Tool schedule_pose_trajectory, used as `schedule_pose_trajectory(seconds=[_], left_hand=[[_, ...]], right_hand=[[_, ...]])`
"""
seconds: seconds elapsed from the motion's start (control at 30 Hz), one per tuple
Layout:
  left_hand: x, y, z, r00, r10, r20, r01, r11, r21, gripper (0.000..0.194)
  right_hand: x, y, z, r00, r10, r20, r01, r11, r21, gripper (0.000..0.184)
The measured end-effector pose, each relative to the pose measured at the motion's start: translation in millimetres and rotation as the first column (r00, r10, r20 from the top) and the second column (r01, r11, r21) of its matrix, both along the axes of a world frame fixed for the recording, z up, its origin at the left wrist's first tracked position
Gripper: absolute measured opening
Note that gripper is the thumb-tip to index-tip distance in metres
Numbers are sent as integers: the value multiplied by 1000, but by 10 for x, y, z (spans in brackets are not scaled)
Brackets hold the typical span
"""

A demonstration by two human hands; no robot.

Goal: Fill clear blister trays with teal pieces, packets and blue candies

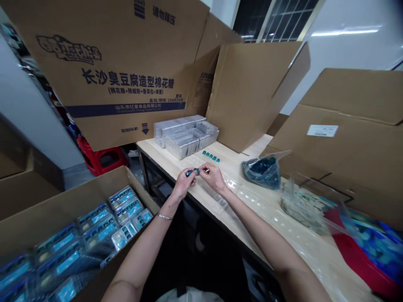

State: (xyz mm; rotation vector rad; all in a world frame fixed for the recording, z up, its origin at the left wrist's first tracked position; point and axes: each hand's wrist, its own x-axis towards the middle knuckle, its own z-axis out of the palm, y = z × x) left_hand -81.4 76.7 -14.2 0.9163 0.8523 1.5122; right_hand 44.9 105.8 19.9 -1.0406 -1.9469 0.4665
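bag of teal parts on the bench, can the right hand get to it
Probably yes: only flat clear plastic trays lie between the right hand and the bag, though that hand is pinching a small teal piece.

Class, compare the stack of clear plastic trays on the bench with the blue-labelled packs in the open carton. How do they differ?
The clear plastic trays are colourless, while the packs carry blue labels. The trays sit in a compact stack on the wooden bench, while the packs lie in rows inside the cardboard carton. Both are rectangular.
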Motion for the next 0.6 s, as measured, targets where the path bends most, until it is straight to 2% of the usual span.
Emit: schedule_pose_trajectory(seconds=[0.07,0.13,0.2,0.27,0.33,0.4,0.5,0.6], left_hand=[[24,-15,16,998,7,-65,-7,1000,1,31],[48,-20,27,984,49,-172,-46,999,23,28],[71,-21,31,963,81,-257,-72,996,43,27],[93,-25,29,955,69,-288,-60,997,40,27],[110,-29,23,959,24,-283,-22,1000,10,28],[118,-29,14,969,-53,-242,47,998,-31,29],[101,-15,-7,971,-200,-129,189,978,-93,33],[56,15,-37,946,-320,-41,312,940,-140,34]], right_hand=[[42,-52,-4,998,28,49,-33,995,90,15],[89,-85,6,998,47,49,-52,993,110,15],[141,-94,19,997,63,-39,-63,998,12,15],[201,-81,24,983,77,-167,-106,980,-169,19],[266,-56,13,959,122,-257,-205,923,-325,27],[332,-24,-18,933,198,-300,-307,874,-377,28],[415,33,-81,890,300,-343,-412,852,-323,25],[470,110,-128,868,402,-293,-478,836,-270,25]])
